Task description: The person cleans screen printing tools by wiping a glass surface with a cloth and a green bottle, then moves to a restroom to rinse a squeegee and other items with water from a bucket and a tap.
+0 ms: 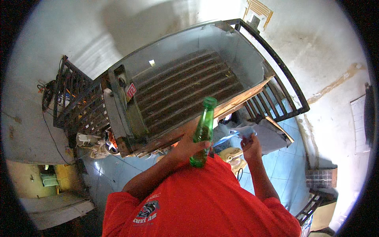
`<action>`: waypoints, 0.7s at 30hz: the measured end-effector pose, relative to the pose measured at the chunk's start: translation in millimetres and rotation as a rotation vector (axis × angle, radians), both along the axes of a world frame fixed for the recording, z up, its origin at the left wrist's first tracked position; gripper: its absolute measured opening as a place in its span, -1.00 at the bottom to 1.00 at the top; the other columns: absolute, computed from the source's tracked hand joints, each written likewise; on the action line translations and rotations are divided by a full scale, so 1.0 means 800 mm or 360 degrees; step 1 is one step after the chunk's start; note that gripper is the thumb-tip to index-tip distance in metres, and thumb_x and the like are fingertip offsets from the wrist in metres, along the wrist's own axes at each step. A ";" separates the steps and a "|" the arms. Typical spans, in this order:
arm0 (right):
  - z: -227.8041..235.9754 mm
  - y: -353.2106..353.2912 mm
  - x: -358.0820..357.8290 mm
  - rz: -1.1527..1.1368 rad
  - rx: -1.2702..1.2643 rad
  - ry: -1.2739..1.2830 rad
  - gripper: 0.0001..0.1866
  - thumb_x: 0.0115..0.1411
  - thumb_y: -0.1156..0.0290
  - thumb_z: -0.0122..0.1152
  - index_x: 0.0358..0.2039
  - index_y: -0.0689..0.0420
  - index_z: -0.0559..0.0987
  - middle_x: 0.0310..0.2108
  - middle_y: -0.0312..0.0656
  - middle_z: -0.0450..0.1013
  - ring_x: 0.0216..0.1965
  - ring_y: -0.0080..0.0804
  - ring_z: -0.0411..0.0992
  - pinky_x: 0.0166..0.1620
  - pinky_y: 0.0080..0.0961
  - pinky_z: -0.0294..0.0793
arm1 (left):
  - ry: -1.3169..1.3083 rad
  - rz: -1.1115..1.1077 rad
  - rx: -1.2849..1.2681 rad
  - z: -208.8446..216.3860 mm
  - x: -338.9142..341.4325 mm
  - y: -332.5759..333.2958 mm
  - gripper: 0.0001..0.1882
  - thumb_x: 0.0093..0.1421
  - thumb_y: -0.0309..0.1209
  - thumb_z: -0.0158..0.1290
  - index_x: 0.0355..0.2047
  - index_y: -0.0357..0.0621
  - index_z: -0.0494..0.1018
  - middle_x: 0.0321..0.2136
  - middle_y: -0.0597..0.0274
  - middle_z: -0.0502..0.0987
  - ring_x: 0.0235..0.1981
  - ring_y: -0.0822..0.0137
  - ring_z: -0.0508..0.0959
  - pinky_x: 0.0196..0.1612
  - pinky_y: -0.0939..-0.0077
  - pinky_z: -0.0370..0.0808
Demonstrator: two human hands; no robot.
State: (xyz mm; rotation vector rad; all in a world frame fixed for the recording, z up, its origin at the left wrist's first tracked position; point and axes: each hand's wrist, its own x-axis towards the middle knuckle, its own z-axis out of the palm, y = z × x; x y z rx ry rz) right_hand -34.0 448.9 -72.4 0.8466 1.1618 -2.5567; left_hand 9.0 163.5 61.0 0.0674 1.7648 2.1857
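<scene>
A green glass bottle [205,124] stands nearly upright against the front of my red shirt, its neck tilted slightly right. My left hand [185,149] is closed around its lower half. On the right, my right hand [251,148] pinches a thin, pale bluish piece of plastic or cloth [245,130], whose exact kind I cannot make out. Just beyond both hands is a large shallow box [262,81] with grey inner walls and a dark ribbed bottom. Below the right hand, a cream plastic jug [232,155] sits low down near the floor.
Dark slatted frames stand at the left [79,100] and right [294,93] of the box. A red and white packet [131,91] lies in its left compartment. Assorted clutter [103,145] is at its left foot. Blue tiles [282,166] cover the floor, and a grey-white wall [327,59] rises behind.
</scene>
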 end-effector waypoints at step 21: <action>-0.025 0.048 0.056 -0.0284 0.0145 -0.0050 -0.81 0.17 0.29 -0.07 -0.26 0.10 0.38 -0.38 -0.25 0.40 -0.38 -0.44 0.37 -0.38 -0.54 0.34 | 0.0276 -0.0422 -0.2757 0.045 -0.108 -0.182 -0.31 -0.16 0.14 0.10 -0.32 -0.33 0.41 -0.30 -0.14 0.47 -0.21 0.00 0.48 -0.14 0.21 0.40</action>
